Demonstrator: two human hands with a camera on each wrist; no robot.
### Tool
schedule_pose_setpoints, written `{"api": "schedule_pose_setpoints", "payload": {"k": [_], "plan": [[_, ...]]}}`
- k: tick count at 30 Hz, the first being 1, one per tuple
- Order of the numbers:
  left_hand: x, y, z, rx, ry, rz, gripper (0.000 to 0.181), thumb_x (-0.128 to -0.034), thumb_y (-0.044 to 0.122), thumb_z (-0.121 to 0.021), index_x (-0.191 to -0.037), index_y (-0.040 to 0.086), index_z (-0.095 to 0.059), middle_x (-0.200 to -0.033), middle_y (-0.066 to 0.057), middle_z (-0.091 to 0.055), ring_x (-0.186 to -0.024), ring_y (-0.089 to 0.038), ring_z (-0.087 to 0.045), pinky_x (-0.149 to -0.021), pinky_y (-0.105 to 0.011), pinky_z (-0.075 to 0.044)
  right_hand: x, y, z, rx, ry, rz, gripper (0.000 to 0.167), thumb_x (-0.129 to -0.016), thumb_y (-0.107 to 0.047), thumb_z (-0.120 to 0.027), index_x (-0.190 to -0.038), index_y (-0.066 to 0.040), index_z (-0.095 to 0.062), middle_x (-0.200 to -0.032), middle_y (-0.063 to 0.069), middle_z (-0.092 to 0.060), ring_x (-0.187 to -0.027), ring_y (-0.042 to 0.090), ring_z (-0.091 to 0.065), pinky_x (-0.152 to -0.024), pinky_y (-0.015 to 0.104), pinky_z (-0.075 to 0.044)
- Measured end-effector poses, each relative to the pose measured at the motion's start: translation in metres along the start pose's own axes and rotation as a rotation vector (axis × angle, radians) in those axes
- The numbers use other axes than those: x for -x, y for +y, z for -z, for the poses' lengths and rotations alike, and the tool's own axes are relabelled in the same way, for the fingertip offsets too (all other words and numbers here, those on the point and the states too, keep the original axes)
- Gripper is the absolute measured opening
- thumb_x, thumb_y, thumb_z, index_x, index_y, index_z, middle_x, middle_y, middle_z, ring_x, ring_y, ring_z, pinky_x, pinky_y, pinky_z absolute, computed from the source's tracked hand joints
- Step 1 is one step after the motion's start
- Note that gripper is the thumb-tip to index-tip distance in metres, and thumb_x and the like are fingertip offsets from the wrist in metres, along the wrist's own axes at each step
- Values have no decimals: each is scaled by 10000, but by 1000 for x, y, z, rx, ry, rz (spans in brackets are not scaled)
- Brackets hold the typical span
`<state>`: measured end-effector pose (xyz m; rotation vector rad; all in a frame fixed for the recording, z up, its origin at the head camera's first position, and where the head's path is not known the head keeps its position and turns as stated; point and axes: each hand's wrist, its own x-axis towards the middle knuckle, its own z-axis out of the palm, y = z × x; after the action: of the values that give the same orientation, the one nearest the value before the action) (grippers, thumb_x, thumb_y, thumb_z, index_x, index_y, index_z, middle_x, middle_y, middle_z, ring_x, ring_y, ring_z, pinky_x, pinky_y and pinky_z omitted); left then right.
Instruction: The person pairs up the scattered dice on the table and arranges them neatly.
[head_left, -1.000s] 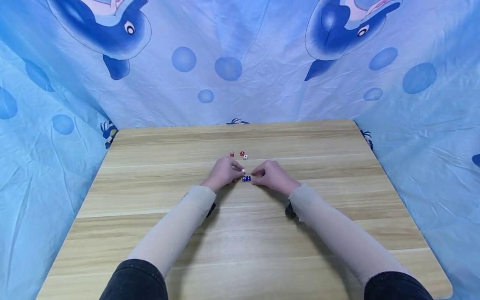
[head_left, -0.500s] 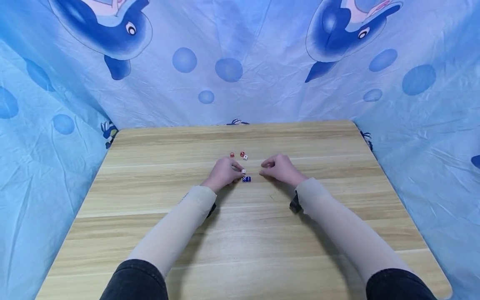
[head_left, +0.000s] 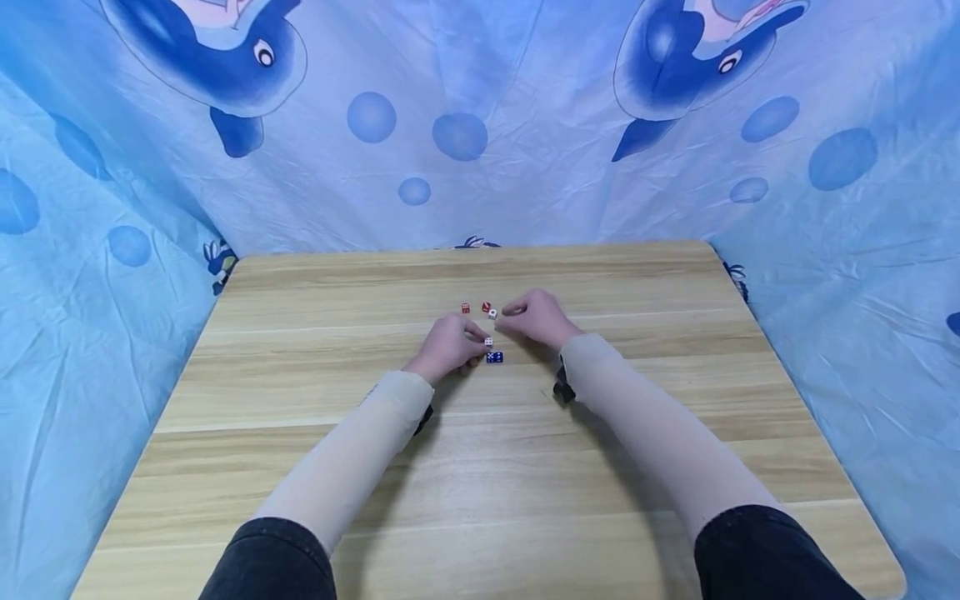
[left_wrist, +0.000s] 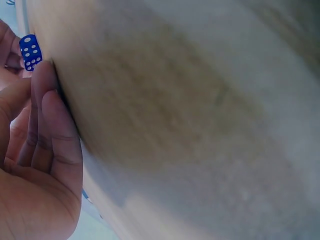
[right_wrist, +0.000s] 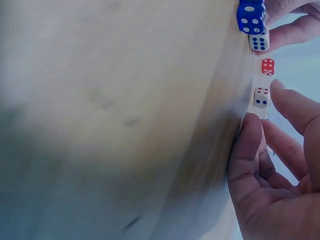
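In the head view, my left hand [head_left: 448,342] pinches a small white die [head_left: 489,342] between thumb and finger. Two blue dice [head_left: 495,357] sit side by side just in front of that die. The right hand [head_left: 536,317] is low over the table, thumb and forefinger parted, right beside another white die [head_left: 492,314]. In the right wrist view, a gap shows between its fingertips [right_wrist: 251,120] and that white die [right_wrist: 261,97]. A red die [head_left: 486,307] lies against this second white die, and another red die [head_left: 466,308] lies to the left.
All the dice lie on a pale wooden table [head_left: 480,483]. A blue dolphin-print cloth [head_left: 525,200] hangs behind the table and along both sides. Each wrist carries a dark camera, the right one [head_left: 564,387] more visible.
My right hand has drawn back from beside the blue dice, then moved away from me and left to the farther white die. The left hand has stayed at its white die.
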<state>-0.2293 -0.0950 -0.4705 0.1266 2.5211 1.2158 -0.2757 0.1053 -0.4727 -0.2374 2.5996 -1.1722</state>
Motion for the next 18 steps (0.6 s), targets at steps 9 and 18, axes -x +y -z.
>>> {"api": "schedule_pose_setpoints", "payload": {"k": [9, 18], "plan": [[1, 1, 0, 27, -19, 26, 100, -920, 116, -779, -1017, 93, -792, -690, -72, -707, -521, -207, -651, -484, -316, -563, -10, -8, -7, 14, 13, 0, 363, -855, -297, -857, -1135, -81, -777, -1139, 58, -737, -1031, 226, -666, -933, 382, -525], [0, 0, 0, 28, -13, 18, 104, -920, 112, -779, -1019, 85, -792, -670, -68, -701, -506, -204, -643, -469, -309, -553, -13, -10, -11, 36, 64, 34, 285, -829, -243, -881, -1054, -89, -801, -1072, 54, -755, -1071, 238, -660, -960, 387, -511]]}}
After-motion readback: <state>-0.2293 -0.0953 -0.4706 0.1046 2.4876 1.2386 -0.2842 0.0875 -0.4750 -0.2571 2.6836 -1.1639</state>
